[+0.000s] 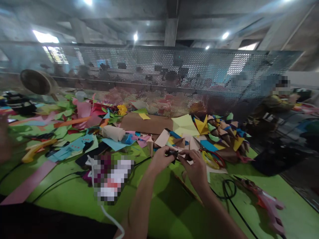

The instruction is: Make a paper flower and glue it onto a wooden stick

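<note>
My left hand (161,160) and my right hand (195,167) meet over a green table (159,205), fingers pinched together around a small dark piece (173,153) held between them. I cannot make out what the piece is. Just beyond the hands lie folded paper cones (225,129) in several colours and loose coloured paper sheets (184,124). Red-handled scissors (214,158) lie right of my right hand.
Cut coloured paper (74,132) covers the left and back of the table. A pink glue gun (267,202) with a black cord (228,191) lies at the right. A perforated metal screen (159,76) stands behind. A person (271,106) sits at far right.
</note>
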Motion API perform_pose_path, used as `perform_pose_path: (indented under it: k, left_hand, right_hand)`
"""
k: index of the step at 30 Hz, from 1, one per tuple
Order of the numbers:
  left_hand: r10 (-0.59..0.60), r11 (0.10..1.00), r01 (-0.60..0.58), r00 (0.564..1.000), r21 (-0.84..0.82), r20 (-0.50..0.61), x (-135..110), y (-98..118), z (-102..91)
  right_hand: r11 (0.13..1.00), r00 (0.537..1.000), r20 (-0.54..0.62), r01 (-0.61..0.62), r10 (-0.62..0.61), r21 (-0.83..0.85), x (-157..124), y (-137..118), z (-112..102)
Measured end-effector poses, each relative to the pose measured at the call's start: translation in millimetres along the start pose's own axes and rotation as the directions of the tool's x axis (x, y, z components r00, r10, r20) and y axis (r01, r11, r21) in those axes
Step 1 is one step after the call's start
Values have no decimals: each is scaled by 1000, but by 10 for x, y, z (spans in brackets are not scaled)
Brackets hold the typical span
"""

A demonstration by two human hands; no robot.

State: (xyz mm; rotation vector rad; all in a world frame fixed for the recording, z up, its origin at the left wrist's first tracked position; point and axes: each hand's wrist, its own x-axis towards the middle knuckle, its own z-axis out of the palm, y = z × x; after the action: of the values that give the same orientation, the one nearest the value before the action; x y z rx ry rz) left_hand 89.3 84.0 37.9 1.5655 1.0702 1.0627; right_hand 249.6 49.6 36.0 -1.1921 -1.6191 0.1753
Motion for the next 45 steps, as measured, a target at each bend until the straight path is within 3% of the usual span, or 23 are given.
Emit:
perform_pose_path:
  k: [8,16,29,38,45]
  left_hand:
    - [-36,990,46,996,-134,76,7,-24,3]
    - [-72,979,97,988,-181,139,-11,39,20]
    - [55,995,-47,994,-85,92,17,-28,20]
    - [68,997,-65,996,-50,64,9,-7,27]
    - [75,996,-72,994,-43,74,6,-14,11]
  right_hand:
    - [998,999,38,21,-19,-51,1,17,-14]
    - [998,999,-30,18,-20,-68,-5,24,-34]
    - [996,997,0,73,-73,-49,10,29,-63]
    - [994,996,-36,82,-85,-77,4,41,-84]
    - [988,993,43,118,-114,-95,11,43,-79]
